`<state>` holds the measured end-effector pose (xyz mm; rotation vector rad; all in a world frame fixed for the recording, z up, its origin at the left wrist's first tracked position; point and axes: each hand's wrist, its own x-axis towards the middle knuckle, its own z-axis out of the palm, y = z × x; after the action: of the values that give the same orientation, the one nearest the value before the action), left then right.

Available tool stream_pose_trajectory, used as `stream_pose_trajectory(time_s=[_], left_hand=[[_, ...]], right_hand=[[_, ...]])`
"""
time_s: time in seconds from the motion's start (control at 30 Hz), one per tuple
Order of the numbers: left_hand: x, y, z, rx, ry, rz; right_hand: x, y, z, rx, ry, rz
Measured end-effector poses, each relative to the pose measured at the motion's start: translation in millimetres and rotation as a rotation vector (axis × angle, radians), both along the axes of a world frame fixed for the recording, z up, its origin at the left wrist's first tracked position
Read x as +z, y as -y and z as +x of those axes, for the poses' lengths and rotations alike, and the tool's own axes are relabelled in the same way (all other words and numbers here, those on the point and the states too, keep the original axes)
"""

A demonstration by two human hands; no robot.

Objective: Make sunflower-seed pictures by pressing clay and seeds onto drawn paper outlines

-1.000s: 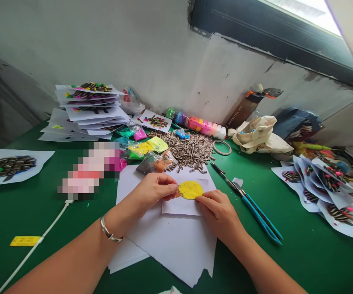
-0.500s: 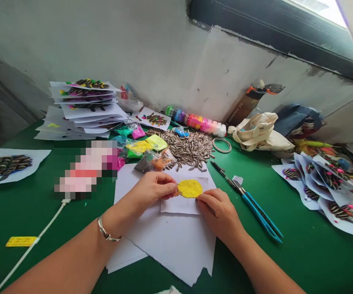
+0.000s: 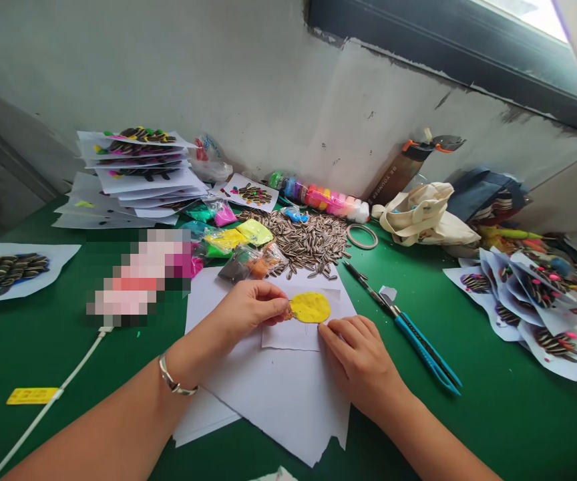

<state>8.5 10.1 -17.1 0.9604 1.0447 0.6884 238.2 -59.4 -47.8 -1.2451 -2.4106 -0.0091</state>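
Note:
A flat yellow clay oval (image 3: 310, 308) lies on a small white paper (image 3: 288, 339), with thin drawn lines below it. At its left end is a small bit of orange clay (image 3: 287, 312), pinched between the thumb and fingers of my left hand (image 3: 256, 307). My right hand (image 3: 358, 354) rests on the paper at the oval's lower right edge. Its fingers are curled together, with a tiny dark spot at the tips; what they hold, if anything, is too small to make out.
Larger white sheets (image 3: 278, 394) lie beneath. Beyond are bagged coloured clay (image 3: 223, 242) and a heap of sunflower seeds (image 3: 311, 240). A pen (image 3: 361, 277) and blue tweezers (image 3: 429, 354) lie right. Stacked seed pictures (image 3: 143, 180) stand back left; a white cable (image 3: 75, 374) runs left.
My right hand's fingertips have shifted slightly left and down along the oval's edge. My left hand keeps its pinch at the oval's left end. The view has moved slightly.

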Motion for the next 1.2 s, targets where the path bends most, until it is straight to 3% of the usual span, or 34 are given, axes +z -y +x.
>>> stream_pose_trajectory(time_s=[0.2,0.57,0.9,1.2], left_hand=[[0.7,-0.2,0.4,-0.003,-0.007,-0.001],[2.2,-0.6,1.3,0.006,-0.023,-0.012],[-6.1,-1.2,-1.9,-0.026,-0.023,0.035],[-5.3,-0.5,-1.2,-0.011,-0.044,0.033]], right_hand=[[-3.5,2.7,7.4,-0.006,-0.155,-0.051],[-2.1,7.9,4.4,-0.009,-0.077,-0.106],[0.6,4.5,-3.9,-0.031,0.011,-0.040],[-2.4,2.3,0.2,-0.040,-0.122,-0.090]])
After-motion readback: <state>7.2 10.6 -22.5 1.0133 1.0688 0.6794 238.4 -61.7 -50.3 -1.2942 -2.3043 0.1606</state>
